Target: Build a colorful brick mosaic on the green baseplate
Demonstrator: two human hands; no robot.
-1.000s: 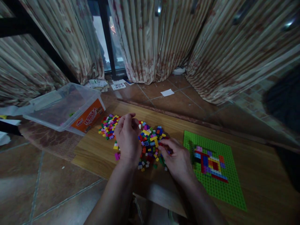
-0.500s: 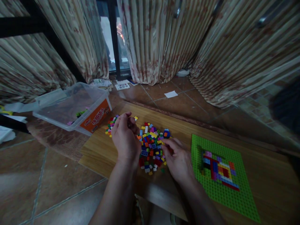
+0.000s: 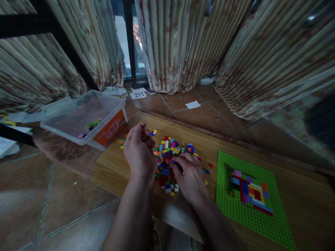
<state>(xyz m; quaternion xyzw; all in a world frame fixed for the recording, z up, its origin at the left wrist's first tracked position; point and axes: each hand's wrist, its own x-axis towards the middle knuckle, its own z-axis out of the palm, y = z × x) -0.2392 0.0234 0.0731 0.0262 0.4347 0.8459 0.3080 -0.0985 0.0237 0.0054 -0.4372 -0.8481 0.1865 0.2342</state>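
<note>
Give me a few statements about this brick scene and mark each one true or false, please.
1. The pile of small bricks lies on a wooden board. True.
2. The green baseplate is bare. False: a patch of coloured bricks is already fixed on it.
3. The right hand rests on the baseplate. False: it is down in the brick pile, left of the baseplate.
4. The left hand is curled over the left side of the pile. True.
5. The clear plastic bin stands on the baseplate. False: it stands off the board, far left, with an orange label on its side.
</note>
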